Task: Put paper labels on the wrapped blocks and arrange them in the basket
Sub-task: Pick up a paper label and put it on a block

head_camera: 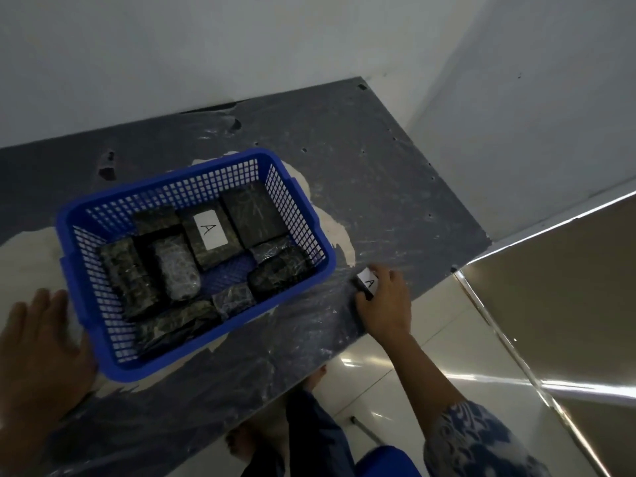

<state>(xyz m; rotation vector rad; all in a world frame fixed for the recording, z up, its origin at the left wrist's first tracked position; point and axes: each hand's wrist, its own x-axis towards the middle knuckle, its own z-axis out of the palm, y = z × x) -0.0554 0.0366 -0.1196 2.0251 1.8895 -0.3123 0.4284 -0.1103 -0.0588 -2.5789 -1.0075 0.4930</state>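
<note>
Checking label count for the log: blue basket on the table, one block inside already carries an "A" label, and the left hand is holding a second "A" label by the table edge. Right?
Wrong hand. In the head view the right hand holds the second "A" label by the table edge; the left hand rests flat beside the blue basket. One labelled block is inside, as you said.

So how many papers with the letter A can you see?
2. One label lies on a wrapped block in the blue basket; the other label is in the right hand. Others may be hidden.
</note>
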